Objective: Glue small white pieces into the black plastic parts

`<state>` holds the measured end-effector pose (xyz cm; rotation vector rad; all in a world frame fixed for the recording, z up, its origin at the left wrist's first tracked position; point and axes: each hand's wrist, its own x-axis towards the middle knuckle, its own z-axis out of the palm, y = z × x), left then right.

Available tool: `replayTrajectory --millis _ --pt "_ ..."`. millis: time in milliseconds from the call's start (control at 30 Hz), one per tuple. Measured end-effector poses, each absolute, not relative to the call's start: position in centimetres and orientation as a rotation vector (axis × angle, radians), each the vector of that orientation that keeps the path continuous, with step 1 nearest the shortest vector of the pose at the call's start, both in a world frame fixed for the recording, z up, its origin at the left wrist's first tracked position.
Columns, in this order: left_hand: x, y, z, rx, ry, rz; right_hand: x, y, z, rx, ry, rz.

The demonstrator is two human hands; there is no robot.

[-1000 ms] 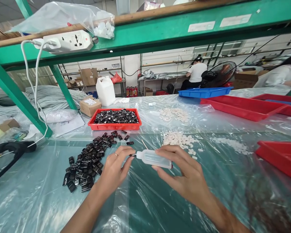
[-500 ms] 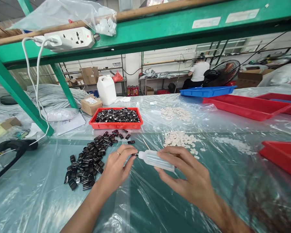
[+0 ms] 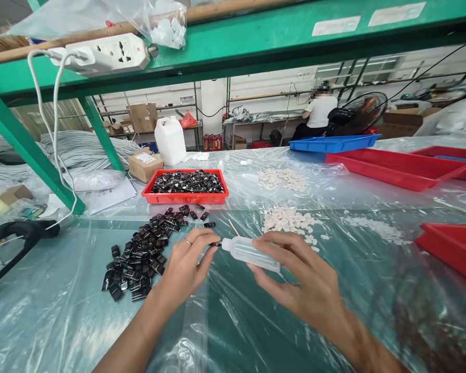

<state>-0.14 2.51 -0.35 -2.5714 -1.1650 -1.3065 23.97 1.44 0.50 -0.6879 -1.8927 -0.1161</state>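
Observation:
My left hand point(image 3: 188, 261) pinches a small black plastic part point(image 3: 216, 244) between thumb and fingertips, mostly hidden by them. My right hand point(image 3: 301, 277) grips a translucent squeeze bottle point(image 3: 252, 254), tilted nearly level. The bottle's nozzle points left and meets the black part; whether they touch I cannot tell. Left of my hands lies a loose pile of black parts point(image 3: 143, 254), and behind it a red tray point(image 3: 184, 198) is heaped with more of them. Small whitish pieces point(image 3: 291, 220) are spread beyond my right hand. A thin wooden stick point(image 3: 233, 228) rests behind the bottle.
A white jug point(image 3: 170, 141) and a cardboard box point(image 3: 145, 163) stand at the back left. Red trays point(image 3: 396, 168) and a blue tray point(image 3: 334, 143) sit at the right. A green frame point(image 3: 233, 46) with a power strip point(image 3: 111, 54) crosses overhead. A person point(image 3: 320, 111) sits far back.
The view has shifted slightly, so the scene sits a little higher. Both hands keep the same grips, with the bottle nozzle still at the black part.

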Motion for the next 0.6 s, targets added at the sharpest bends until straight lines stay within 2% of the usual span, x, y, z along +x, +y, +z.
replayTrajectory --millis 267,400,500,600 --pt "-0.1 1.9 0.0 -2.604 -1.391 -1.479 23.4 1.9 -0.5 -0.841 -1.397 0.771" --pt "0.3 1.6 0.2 -2.693 -1.576 -1.693 23.4 2.2 -0.5 -0.827 -1.224 1.008" --pt "0.5 1.8 0.3 -2.803 -1.551 -1.899 23.3 2.3 -0.1 -0.817 -1.115 1.161" --pt "0.6 2.1 0.5 -2.861 -1.472 -1.886 23.3 2.3 0.4 -0.812 -1.068 1.241"
